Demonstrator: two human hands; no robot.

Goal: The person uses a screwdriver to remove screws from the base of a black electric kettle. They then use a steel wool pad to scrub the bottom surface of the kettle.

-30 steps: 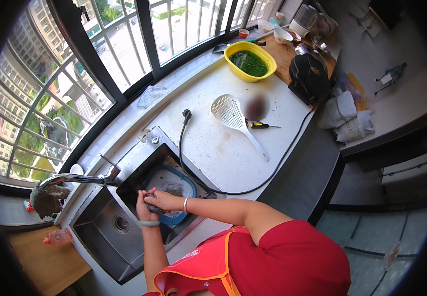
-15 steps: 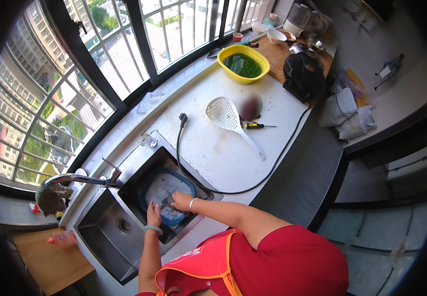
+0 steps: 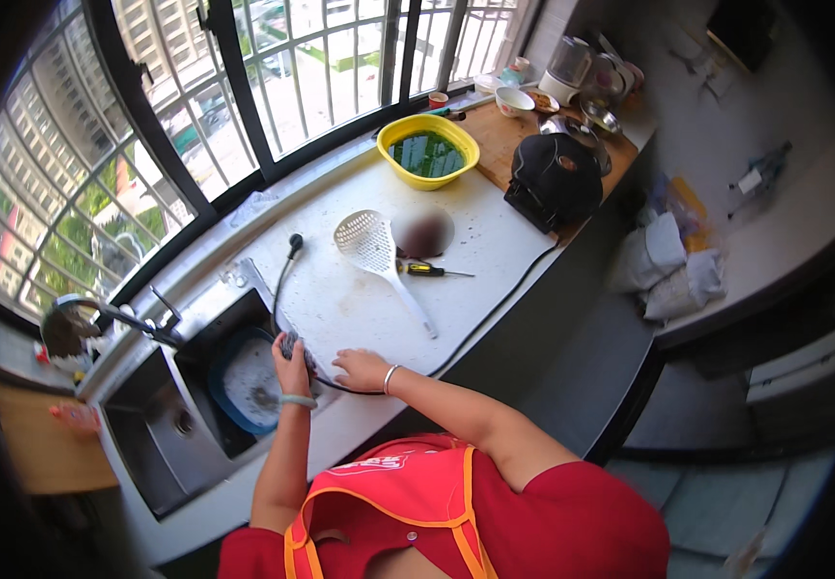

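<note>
A: What does my left hand (image 3: 292, 362) hold?

B: Its fingers are closed around a dark scouring pad (image 3: 294, 344), at the sink's (image 3: 162, 454) right edge, just beside the blue-rimmed pan (image 3: 244, 383) that sits in the basin.

A: And my right hand (image 3: 361, 367)?

B: It lies flat on the white desk (image 3: 360, 289), fingers spread and holding nothing, touching the black cord (image 3: 495, 309) that runs across to the black appliance (image 3: 555, 179).

A: Other items I can see?

B: A white slotted skimmer (image 3: 374, 253) lies mid-desk beside a small screwdriver (image 3: 427, 271); a yellow bowl (image 3: 428, 151) of greens stands near the window; the faucet (image 3: 113, 317) arches over the sink.
</note>
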